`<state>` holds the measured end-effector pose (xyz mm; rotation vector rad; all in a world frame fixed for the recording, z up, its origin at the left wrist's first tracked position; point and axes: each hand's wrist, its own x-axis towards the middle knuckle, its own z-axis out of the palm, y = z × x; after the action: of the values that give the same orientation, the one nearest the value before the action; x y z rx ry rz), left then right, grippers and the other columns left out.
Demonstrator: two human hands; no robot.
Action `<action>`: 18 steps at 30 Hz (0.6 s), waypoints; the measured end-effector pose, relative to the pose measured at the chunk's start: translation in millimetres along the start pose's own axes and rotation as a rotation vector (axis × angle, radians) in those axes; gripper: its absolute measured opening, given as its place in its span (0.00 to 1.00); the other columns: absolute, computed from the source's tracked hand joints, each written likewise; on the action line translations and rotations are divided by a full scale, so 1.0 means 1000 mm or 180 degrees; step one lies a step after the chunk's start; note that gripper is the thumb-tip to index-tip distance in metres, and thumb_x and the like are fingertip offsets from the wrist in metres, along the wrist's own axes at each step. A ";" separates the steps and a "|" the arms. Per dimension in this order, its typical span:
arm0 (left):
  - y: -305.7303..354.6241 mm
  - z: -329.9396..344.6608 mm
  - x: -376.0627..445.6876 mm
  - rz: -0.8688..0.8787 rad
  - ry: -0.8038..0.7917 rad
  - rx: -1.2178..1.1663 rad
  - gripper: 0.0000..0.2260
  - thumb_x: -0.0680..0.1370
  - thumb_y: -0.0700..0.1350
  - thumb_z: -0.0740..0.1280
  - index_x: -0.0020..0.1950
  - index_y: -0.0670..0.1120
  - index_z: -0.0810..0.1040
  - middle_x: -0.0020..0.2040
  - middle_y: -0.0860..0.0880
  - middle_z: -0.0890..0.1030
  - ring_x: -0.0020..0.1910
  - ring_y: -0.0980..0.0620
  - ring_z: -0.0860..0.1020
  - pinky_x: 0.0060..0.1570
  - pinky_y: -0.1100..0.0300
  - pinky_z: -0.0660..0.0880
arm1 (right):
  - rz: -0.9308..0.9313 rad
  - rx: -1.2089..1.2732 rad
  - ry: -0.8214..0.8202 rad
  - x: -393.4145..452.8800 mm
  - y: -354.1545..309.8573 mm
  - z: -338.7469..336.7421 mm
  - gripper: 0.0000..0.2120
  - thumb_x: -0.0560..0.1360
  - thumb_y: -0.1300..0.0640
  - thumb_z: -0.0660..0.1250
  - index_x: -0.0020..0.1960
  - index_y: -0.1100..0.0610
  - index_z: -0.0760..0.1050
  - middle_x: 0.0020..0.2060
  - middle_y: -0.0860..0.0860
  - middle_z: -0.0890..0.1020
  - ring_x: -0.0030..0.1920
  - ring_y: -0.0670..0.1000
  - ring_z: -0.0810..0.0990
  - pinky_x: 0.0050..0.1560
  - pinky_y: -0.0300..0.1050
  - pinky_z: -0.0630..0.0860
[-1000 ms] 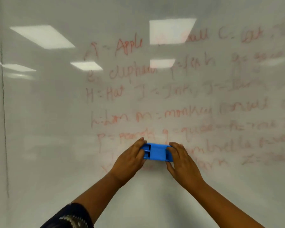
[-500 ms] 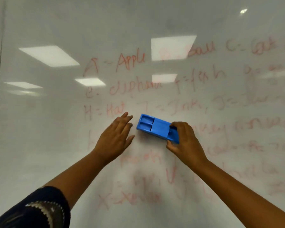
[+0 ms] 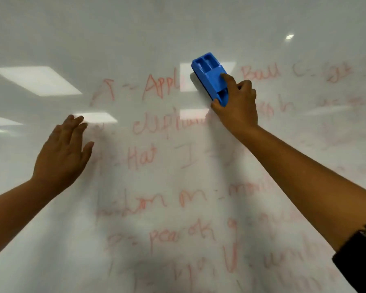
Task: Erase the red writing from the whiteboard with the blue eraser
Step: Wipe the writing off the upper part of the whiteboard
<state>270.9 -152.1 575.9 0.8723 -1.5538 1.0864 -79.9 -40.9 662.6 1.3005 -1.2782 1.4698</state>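
Fingers (image 3: 227,78) of right hand (image 3: 238,106) clamped on the blue plastic block eraser (image 3: 209,78), tilted, pressed to the glossy whiteboard (image 3: 178,28) at the top row, between "Appl" and "Ball"; left hand (image 3: 61,153) flat, fingers straight, braced on the board well left. Faded red marker writing (image 3: 156,87) fills rows below and right. Advice: keep the pad flush, firm pressure, overlapping horizontal passes row by row downward.

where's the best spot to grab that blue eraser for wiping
Grip the blue eraser by its two long sides near the lower end, coming from the open back, away from the whiteboard. It is long and lies flat on the board, tilted up-left. The right hand already holds it so, index finger on top.
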 end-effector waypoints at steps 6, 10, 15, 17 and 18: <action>-0.059 0.013 0.016 -0.0147 0.0050 -0.0044 0.21 0.81 0.41 0.56 0.70 0.31 0.61 0.71 0.32 0.62 0.71 0.35 0.59 0.68 0.42 0.55 | 0.0046 -0.0587 0.0224 0.012 -0.027 0.022 0.26 0.75 0.51 0.62 0.71 0.54 0.60 0.65 0.58 0.65 0.61 0.59 0.65 0.49 0.48 0.73; -0.064 0.029 0.014 -0.0406 0.0007 -0.0415 0.26 0.79 0.47 0.49 0.73 0.33 0.57 0.74 0.36 0.59 0.73 0.38 0.57 0.70 0.45 0.53 | 0.0117 -0.0531 0.0413 0.026 -0.037 0.030 0.25 0.77 0.50 0.60 0.69 0.60 0.60 0.67 0.58 0.66 0.64 0.58 0.66 0.57 0.49 0.71; -0.057 0.043 0.009 -0.0554 0.0264 -0.0593 0.25 0.79 0.46 0.48 0.74 0.37 0.56 0.75 0.39 0.58 0.74 0.41 0.56 0.71 0.47 0.50 | 0.0244 -0.0604 0.0743 0.034 -0.055 0.047 0.23 0.77 0.50 0.60 0.67 0.61 0.62 0.63 0.58 0.70 0.61 0.58 0.68 0.57 0.48 0.70; -0.059 0.045 0.009 -0.0565 0.0292 -0.0609 0.25 0.79 0.46 0.48 0.74 0.38 0.56 0.75 0.40 0.58 0.74 0.43 0.56 0.71 0.49 0.49 | 0.0359 -0.0618 0.0856 0.035 -0.067 0.056 0.24 0.77 0.50 0.59 0.68 0.61 0.61 0.64 0.58 0.70 0.61 0.57 0.68 0.58 0.47 0.70; -0.059 0.045 0.009 -0.0555 0.0301 -0.0608 0.25 0.78 0.46 0.48 0.74 0.38 0.56 0.75 0.41 0.58 0.74 0.43 0.56 0.71 0.49 0.49 | 0.0415 -0.0600 0.0898 0.035 -0.073 0.061 0.24 0.78 0.50 0.59 0.68 0.61 0.60 0.64 0.58 0.69 0.61 0.57 0.68 0.59 0.47 0.69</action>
<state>308.2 -214.7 593.7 0.7980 -1.4476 0.8283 -3.8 -88.7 708.9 0.8674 -1.2954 1.5196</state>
